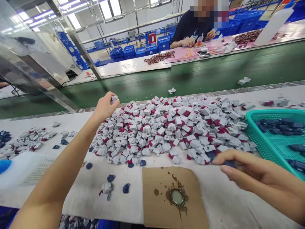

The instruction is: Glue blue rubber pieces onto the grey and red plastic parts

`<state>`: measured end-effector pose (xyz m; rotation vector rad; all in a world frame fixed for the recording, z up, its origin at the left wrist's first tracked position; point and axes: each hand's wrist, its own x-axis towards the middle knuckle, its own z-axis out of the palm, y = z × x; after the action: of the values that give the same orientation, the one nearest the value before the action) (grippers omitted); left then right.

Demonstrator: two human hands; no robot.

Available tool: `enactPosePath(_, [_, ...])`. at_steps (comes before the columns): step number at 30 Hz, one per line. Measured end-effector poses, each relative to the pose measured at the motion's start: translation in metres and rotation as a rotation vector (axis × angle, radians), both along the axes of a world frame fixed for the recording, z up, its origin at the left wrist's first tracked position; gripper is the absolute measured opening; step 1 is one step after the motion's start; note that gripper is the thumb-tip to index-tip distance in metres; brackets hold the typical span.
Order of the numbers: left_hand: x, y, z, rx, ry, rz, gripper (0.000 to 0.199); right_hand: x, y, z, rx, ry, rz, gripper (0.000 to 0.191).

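At the far edge of the worktable, my left hand [107, 105] is closed on a small white part [114, 98], beside the green conveyor belt. My right hand [247, 175] is on the right, its thumb and fingers around a dark blue part [229, 163], near the teal basket [252, 133]. Between the hands lies a large pile of white and dark red parts [166, 127]. In front of it, a piece of brown cardboard [154, 210] bears a small round dish [177, 197] with wet stains around it.
Loose dark blue parts [126, 188] lie left of the cardboard. A smaller pile [33, 140] and a plastic bag [21, 168] are at the left. Beyond the green belt [143, 82], a person [194, 27] works at another table.
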<state>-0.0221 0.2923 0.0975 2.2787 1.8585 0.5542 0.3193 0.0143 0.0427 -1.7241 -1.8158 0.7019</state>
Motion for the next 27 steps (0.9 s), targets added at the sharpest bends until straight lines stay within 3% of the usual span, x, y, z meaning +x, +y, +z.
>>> enactPosePath(3, [-0.016,-0.068,-0.001,-0.025,-0.37,0.014,0.015,-0.039,0.007,0.017,-0.19,0.247,0.115,0.031])
enactPosePath(5, [-0.019,-0.121,-0.009,-0.116,-0.63,0.024,0.015,-0.058,0.003,0.019,-0.183,0.287,0.163,0.028])
enactPosePath(9, [-0.007,-0.22,-0.039,-0.371,-1.046,0.067,0.021,-0.078,-0.01,0.006,0.085,0.145,0.234,0.024])
enactPosePath(12, [0.007,-0.271,-0.069,-0.55,-1.227,0.096,0.022,-0.086,-0.015,-0.002,0.302,0.027,0.272,0.022])
enactPosePath(15, [0.015,-0.297,-0.093,-0.697,-1.317,0.069,0.022,-0.091,-0.017,-0.004,0.339,-0.028,0.299,0.022])
enactPosePath(18, [0.013,-0.307,-0.105,-0.776,-1.35,0.036,0.018,-0.092,-0.019,-0.005,0.292,-0.068,0.341,0.021])
enactPosePath(22, [0.003,-0.308,-0.104,-0.821,-1.407,0.024,0.023,-0.085,-0.022,-0.012,0.159,-0.093,0.337,0.018])
enactPosePath(27, [-0.002,-0.307,-0.094,-0.797,-1.235,0.004,0.048,-0.083,-0.026,-0.017,0.132,-0.18,0.281,0.018])
